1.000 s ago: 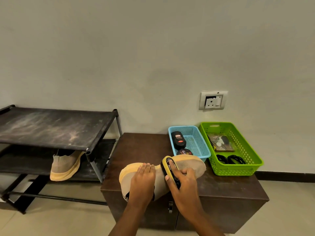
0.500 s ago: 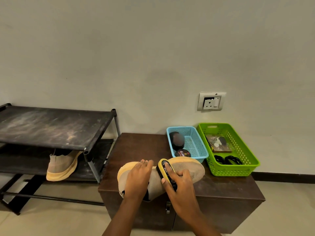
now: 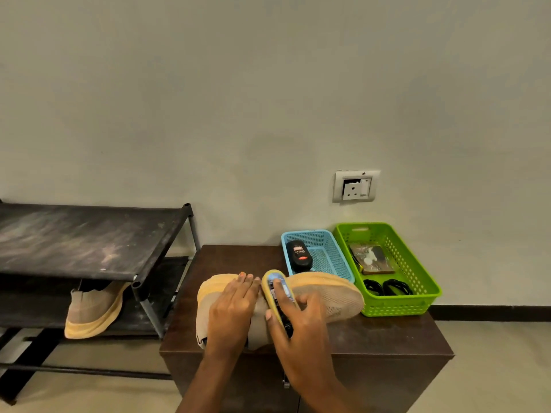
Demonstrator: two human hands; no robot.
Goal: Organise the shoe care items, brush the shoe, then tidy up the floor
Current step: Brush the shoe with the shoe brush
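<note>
brush (image 3: 278, 290): shifted toward 9 o'clock along the shoe (image 3: 328, 293) since half a second ago; it now sits mid-shoe, bristles on the knit upper.
right hand (image 3: 301, 332): curled round the brush, forefinger laid along its yellow back.
left hand (image 3: 232, 311): flat, fingers straight, pressing the heel half down; it grips nothing, and its fingertips lie just beside the brush.
shoe: on its side on the cabinet (image 3: 387, 335), toe toward 3 o'clock.
blue basket (image 3: 325, 254): at 12 o'clock of the toe, holding a polish bottle (image 3: 299, 255).
green basket (image 3: 417, 299): at 2 o'clock of the toe, holding a packet and black loops.
second shoe (image 3: 92, 314): on the rack (image 3: 74, 239), at 9 o'clock of the cabinet.
stage: items look sorted; I judge brushing mid-stroke, heading heelward; floor tidying not yet begun.
</note>
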